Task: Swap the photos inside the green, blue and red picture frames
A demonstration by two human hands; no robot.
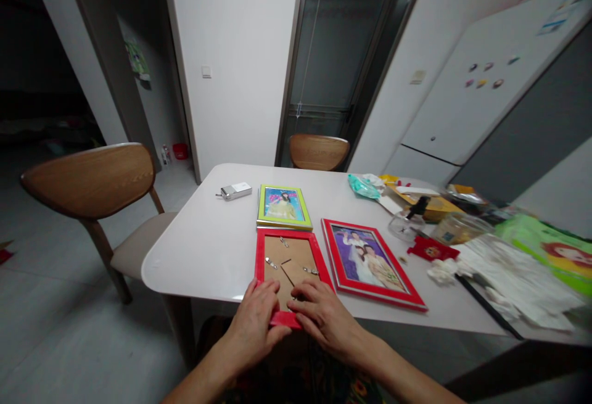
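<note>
A red picture frame [261, 256] lies back side up at the table's front edge, its near end jutting over the edge. Its brown backing board [277, 274] carries several small metal clips and a thin dark stand piece. My left hand [259, 311] holds the near left corner, fingers on top and thumb at the near rim. On the near right part, my right hand [324, 314] is closed, its fingertips by the lower clip, which they partly hide. A yellow-green framed photo [283, 205] touches or nearly touches the far end. Another red framed photo [370, 262] lies face up to the right.
A small silver-white device [236, 191] lies on the white table [198, 237]. Clutter at right includes a clear plastic container [462, 229], red packet [430, 248], crumpled tissue [443, 271], white sheets [513, 274] and green bag [546, 250]. Wooden chairs [92, 182] stand left and behind.
</note>
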